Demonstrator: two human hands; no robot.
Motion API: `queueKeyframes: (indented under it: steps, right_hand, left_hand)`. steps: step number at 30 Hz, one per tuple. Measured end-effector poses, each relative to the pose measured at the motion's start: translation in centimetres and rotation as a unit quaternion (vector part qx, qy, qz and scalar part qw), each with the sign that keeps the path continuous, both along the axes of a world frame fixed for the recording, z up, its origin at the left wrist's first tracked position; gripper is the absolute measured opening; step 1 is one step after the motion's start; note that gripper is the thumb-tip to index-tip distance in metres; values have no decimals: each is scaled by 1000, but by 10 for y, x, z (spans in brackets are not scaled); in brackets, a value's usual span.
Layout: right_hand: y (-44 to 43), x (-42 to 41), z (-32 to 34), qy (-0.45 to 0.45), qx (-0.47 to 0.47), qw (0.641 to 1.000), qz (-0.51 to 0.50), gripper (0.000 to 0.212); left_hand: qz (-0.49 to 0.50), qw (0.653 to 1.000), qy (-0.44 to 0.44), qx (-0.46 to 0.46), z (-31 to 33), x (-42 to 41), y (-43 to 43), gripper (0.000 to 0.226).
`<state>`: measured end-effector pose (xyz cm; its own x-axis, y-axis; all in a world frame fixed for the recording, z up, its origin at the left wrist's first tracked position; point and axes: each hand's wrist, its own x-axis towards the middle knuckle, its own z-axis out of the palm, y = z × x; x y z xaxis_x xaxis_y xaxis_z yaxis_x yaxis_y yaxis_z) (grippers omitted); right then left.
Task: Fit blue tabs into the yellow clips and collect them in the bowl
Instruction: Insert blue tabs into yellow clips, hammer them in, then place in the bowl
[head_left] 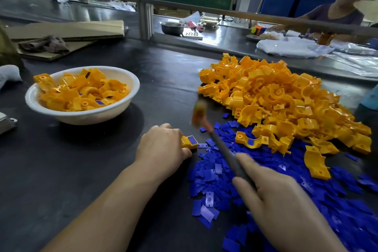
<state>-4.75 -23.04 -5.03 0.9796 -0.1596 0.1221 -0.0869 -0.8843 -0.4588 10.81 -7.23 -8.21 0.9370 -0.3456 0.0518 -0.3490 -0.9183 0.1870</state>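
My left hand (161, 147) grips a yellow clip (189, 143) on the dark table, a blue tab seated in its top face. My right hand (272, 198) holds the grey handle of a small hammer (222, 148); its blurred orange head hangs above and just right of the clip. A big heap of yellow clips (280, 98) lies at the right. Loose blue tabs (216, 172) spread under and around my right hand. The white bowl (81, 116) at the left holds several clips with blue tabs fitted.
Folded cardboard (67, 30) and a rag lie at the back left. A metal rail (245, 15) crosses behind the table; beyond it are a steel bowl (172, 27), plastic bags and another person (337, 14). A metal object (7, 122) sits at the left edge.
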Motion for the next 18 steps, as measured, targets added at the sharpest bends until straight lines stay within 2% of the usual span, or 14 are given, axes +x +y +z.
queueKeyframes:
  steps: [3,8,11,14,16,17,18]
  right_hand:
    - [2,6,0,54,-17,998,5,42]
    - [-11,-1,-1,49,-20,998,-39,47]
    - [-22,-5,-1,40,-74,994,-77,43]
    - [-39,-3,-5,53,-122,984,-121,48]
    - [-54,-2,-12,71,-136,978,-142,51]
    - [-61,-1,-17,76,-137,978,-141,53]
    - [-69,2,-26,81,-144,976,-142,54]
  left_hand:
    - [6,1000,-2,-1,1,-1,0,44]
    - [9,1000,-6,7,-1,1,0,48]
    - [12,1000,-7,6,-2,2,0,48]
    - [23,999,7,-23,0,3,1,44]
    - [53,985,56,-154,5,6,5,42]
    - [69,959,84,-262,9,8,9,43]
    - [87,916,108,-376,14,11,14,44]
